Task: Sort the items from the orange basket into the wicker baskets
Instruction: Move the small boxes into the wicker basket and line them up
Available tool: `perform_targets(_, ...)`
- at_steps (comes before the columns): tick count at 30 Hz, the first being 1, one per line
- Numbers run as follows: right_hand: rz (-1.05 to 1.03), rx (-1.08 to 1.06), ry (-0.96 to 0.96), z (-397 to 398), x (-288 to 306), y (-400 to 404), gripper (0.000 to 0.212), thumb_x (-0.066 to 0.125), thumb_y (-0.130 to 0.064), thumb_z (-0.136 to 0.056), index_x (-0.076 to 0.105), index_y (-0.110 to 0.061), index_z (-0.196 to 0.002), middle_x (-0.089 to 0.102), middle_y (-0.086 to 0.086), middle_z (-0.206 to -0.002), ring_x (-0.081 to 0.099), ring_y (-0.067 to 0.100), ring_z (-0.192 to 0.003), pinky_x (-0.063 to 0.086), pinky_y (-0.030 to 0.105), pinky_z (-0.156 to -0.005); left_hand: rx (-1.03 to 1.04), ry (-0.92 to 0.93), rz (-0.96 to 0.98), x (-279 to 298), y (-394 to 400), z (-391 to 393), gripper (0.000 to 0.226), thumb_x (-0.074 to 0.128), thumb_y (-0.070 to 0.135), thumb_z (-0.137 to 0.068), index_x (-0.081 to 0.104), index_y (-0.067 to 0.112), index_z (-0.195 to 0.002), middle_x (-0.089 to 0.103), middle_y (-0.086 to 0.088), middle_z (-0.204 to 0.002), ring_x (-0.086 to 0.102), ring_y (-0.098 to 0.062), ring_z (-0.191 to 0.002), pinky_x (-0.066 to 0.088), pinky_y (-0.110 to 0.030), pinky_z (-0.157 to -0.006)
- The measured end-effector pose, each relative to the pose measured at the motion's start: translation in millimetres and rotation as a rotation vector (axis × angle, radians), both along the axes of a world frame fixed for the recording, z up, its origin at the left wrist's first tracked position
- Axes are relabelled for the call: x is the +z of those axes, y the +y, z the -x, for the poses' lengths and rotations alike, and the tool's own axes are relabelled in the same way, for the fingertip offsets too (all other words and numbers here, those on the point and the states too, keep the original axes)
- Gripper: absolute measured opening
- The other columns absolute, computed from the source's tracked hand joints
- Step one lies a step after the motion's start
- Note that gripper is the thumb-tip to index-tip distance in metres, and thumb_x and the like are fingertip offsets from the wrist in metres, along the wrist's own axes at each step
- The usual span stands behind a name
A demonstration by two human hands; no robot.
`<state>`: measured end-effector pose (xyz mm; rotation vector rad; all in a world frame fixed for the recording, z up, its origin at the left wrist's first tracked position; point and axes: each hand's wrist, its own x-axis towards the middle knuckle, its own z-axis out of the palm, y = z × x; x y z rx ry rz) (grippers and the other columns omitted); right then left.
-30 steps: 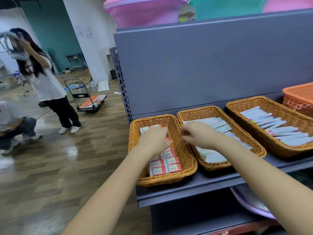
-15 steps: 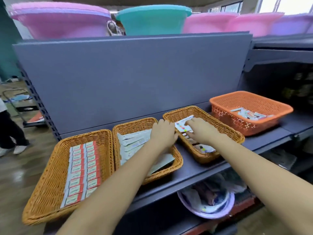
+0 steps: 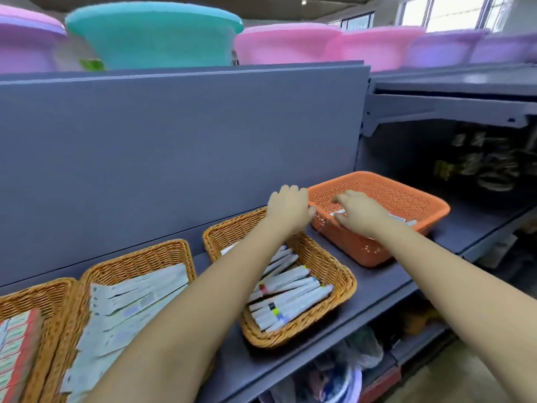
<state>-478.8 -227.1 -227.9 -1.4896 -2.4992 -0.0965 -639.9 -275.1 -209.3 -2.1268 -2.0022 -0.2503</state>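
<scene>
Orange basket [image 3: 406, 199] at shelf's right end, beside three wicker baskets [image 3: 319, 263]. Right hand [image 3: 359, 212] reaches inside over the last items — grip cannot be told. Left hand [image 3: 289, 206], fingers curled, at the near rim — likely steadying.

The perforated orange basket [image 3: 406, 199] sits under the right hand [image 3: 359, 212], few items inside. Three wicker baskets [image 3: 328, 266] lie left of the left hand [image 3: 289, 206], filled with packets.

Three wicker baskets [image 3: 325, 271] along the shelf, one orange basket [image 3: 406, 199] at the end, two hands [image 3: 290, 207] up (both at the orange one), and six tubs [image 3: 154, 36] lined up on top.
</scene>
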Motion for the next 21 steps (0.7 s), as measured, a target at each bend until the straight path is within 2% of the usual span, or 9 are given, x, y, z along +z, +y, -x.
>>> perform_targets(7,0.176,-0.153,-0.080,-58.5,-5.4,60.0,0.039,0.050,-0.023,-0.092,0.050,-0.012,-0.129,0.051,0.011,-0.128,0.047,0.028,-0.120,0.038,0.035,-0.097,-0.104,0.011,0.103,-12.3,74.0,-43.9,0.041,0.042,0.035,-0.096,0.055,0.006,-0.122,0.053,-0.014,-0.127,0.046,-0.031,-0.118,0.041,-0.041,-0.092)
perform_targets(11,0.283,-0.169,-0.145,-80.2,-12.8,91.9,0.042,0.051,-0.022,-0.093,0.046,-0.016,-0.134,0.047,0.008,-0.134,0.046,0.025,-0.122,0.037,0.032,-0.096,-0.123,0.046,0.287,-23.1,108.5,-63.4,0.036,0.046,0.034,-0.094,0.061,0.008,-0.114,0.062,-0.012,-0.117,0.056,-0.029,-0.106,0.046,-0.036,-0.080)
perform_targets(17,0.362,-0.063,-0.218,-94.0,-16.2,141.6,0.042,0.050,-0.021,-0.093,0.047,-0.018,-0.135,0.050,0.006,-0.136,0.047,0.025,-0.123,0.038,0.034,-0.102,-0.040,-0.006,0.562,-32.0,141.4,-78.6,0.027,0.054,0.025,-0.090,0.066,0.006,-0.105,0.066,-0.008,-0.087,0.058,-0.025,-0.074,0.046,-0.031,-0.065)
perform_targets(19,0.375,0.024,-0.223,-87.6,-15.9,151.3,0.040,0.049,-0.020,-0.093,0.049,-0.017,-0.134,0.052,0.005,-0.134,0.048,0.024,-0.121,0.039,0.033,-0.101,0.008,-0.004,0.603,-36.8,150.6,-78.6,0.024,0.056,0.018,-0.086,0.068,0.008,-0.104,0.070,-0.006,-0.086,0.064,-0.024,-0.074,0.050,-0.029,-0.062)
perform_targets(21,0.383,0.125,-0.228,-77.1,-14.8,154.7,0.038,0.050,-0.019,-0.093,0.052,-0.016,-0.131,0.055,0.005,-0.130,0.051,0.024,-0.117,0.041,0.032,-0.096,0.048,0.015,0.649,-37.6,155.9,-78.6,0.024,0.060,0.017,-0.083,0.070,0.010,-0.104,0.072,-0.006,-0.091,0.067,-0.023,-0.078,0.053,-0.030,-0.065)
